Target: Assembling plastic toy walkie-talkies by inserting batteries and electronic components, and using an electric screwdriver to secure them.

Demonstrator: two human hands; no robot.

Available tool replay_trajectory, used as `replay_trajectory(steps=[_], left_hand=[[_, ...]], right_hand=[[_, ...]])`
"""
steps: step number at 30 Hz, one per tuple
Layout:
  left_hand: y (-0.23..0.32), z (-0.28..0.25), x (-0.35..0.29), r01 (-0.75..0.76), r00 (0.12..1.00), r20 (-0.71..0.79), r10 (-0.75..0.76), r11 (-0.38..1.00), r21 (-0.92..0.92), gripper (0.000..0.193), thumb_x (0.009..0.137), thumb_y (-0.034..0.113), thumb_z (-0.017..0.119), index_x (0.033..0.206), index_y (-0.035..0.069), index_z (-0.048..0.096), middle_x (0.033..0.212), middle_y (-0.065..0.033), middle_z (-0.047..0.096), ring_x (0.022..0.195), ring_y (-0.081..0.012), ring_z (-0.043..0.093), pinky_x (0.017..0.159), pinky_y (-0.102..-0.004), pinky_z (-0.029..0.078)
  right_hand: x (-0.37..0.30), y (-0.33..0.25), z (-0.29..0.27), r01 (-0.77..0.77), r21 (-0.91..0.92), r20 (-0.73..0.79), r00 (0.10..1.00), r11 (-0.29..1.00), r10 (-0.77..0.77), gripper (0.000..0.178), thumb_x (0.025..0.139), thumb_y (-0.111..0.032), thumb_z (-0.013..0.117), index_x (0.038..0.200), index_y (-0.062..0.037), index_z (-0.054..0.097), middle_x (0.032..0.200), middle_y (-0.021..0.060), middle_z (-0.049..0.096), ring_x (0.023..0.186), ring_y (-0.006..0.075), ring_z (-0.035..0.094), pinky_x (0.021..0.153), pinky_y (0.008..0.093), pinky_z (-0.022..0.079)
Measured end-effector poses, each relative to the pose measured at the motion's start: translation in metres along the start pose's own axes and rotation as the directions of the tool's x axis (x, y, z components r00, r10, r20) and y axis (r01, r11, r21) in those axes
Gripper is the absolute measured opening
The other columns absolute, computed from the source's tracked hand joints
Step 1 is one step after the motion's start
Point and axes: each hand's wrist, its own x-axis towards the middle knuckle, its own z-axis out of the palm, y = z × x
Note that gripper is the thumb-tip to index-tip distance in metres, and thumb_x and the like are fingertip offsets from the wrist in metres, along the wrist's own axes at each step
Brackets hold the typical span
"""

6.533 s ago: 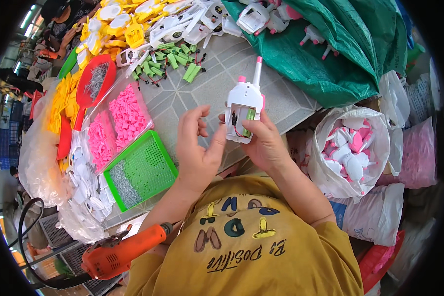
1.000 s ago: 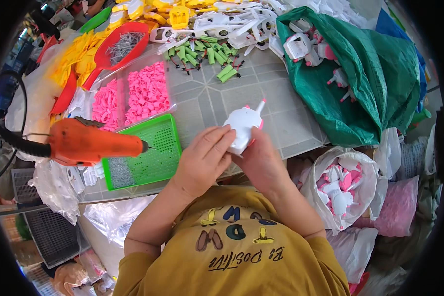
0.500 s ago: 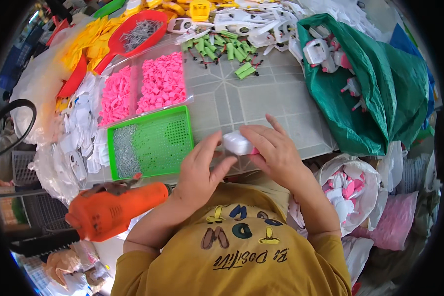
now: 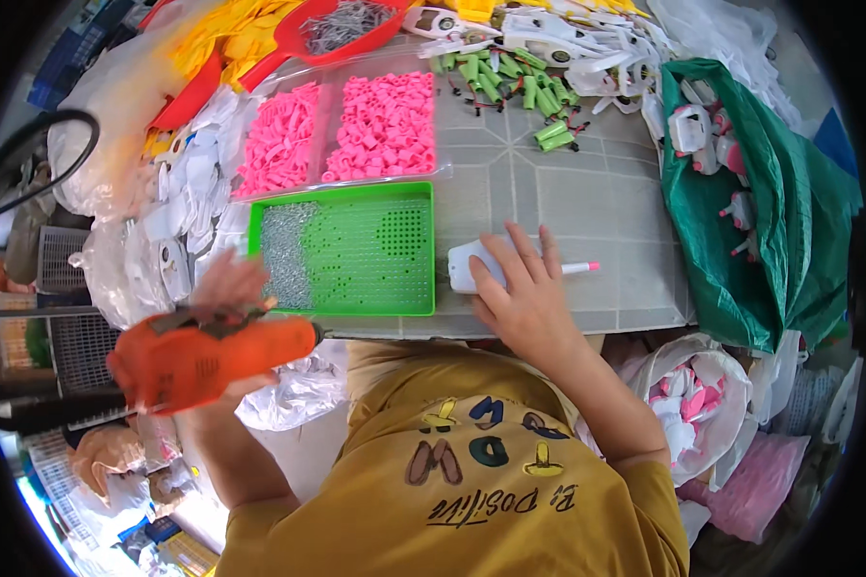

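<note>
On the near part of the table, my right hand (image 4: 524, 288) lies over a white plastic housing (image 4: 465, 267), its fingers bent across it. A thin white stem with a pink tip (image 4: 581, 267) sticks out past the fingers on the right. At the left, my left hand (image 4: 233, 281) is smeared by motion behind an orange power screwdriver (image 4: 212, 363). Its fingers show above the tool's body and the forearm comes up from below. Whether the fingers grip the tool cannot be made out. The tool's nose points right, toward the table's front edge.
A green tray (image 4: 427, 306) holds small metal screws. Behind it are pink plastic parts (image 4: 380, 125) in a clear tray, green battery packs (image 4: 553, 135) with wires, and a red scoop (image 4: 356, 46) of metal pieces. A green sack (image 4: 799, 212) and a white bag (image 4: 731, 375) hold white-and-pink pieces.
My left hand has left the white housing and moved left to the power screwdriver. My right hand has lowered the housing onto the table. The view has shifted, and the screwdriver sits farther left.
</note>
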Motion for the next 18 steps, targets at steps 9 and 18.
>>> replay_trajectory(steps=[9,18], left_hand=[[0.054,0.087,0.096,-0.098,0.995,-0.061,0.081,0.929,-0.357,0.05,0.083,0.004,0.074,0.128,-0.002,0.054,0.123,-0.0197,0.066,0.104,-0.0289,0.07,0.098,-0.0404,0.053],[-0.016,0.115,0.114,-0.201,0.959,0.083,0.27,0.86,-0.47,0.035,0.08,-0.006,0.066,0.113,0.0,0.055,0.084,-0.0068,0.064,0.077,-0.0147,0.064,0.078,-0.0312,0.055]], right_hand=[[-0.001,0.002,0.004,-0.038,0.041,0.024,0.999,0.998,0.037,0.055,0.077,-0.023,0.083,0.126,-0.0118,0.06,0.148,0.019,0.05,0.133,0.0414,0.049,0.111,0.065,0.035],[0.004,-0.002,0.003,-0.1,0.093,-0.006,0.995,0.991,0.101,0.051,0.076,-0.018,0.083,0.122,-0.0121,0.06,0.142,0.0179,0.054,0.128,0.0409,0.053,0.11,0.0638,0.036]])
